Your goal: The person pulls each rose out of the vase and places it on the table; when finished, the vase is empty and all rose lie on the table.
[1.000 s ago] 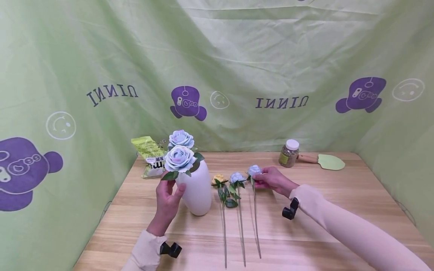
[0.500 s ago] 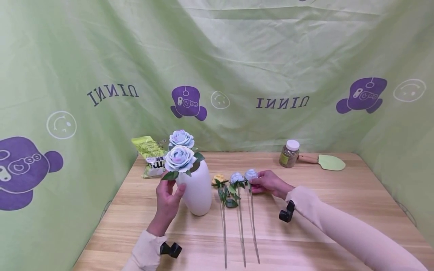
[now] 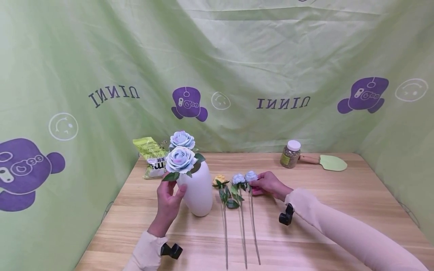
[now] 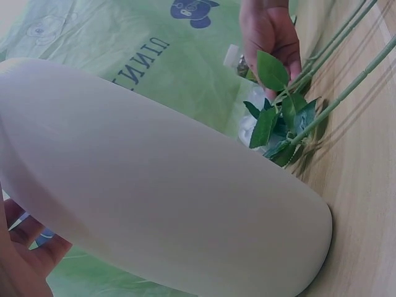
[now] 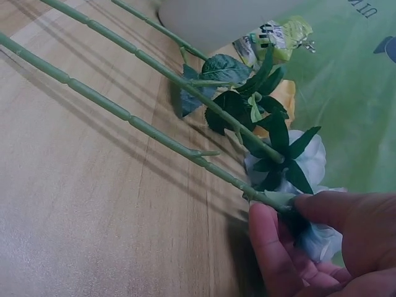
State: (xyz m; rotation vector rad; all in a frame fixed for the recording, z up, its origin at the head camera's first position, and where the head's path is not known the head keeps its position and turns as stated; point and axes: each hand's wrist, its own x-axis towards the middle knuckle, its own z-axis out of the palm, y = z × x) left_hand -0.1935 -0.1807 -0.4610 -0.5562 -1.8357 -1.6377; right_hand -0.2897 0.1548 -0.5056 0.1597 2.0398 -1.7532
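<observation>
Left hand (image 3: pixel 168 205) grips the white vase (image 3: pixel 197 192) nearer the worktop's left edge (image 3: pixel 106 226); right hand (image 3: pixel 270 184) pinches the rightmost blue rose (image 3: pixel 251 175), which, dragged sideways, could snag the adjacent rose (image 3: pixel 238 178).

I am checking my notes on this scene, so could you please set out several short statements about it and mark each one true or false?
1. The left hand holds the vase. True.
2. In the head view, the trowel lies left of the jar. False: it lies to the jar's right.
3. The right hand pinches a blue rose. True.
4. Of the three roses beside the vase, the yellow rose is farthest from it. False: it is the nearest.
5. In the head view, the bag shows left of the vase. True.
6. The jar's lid is black. False: it is white.
</observation>
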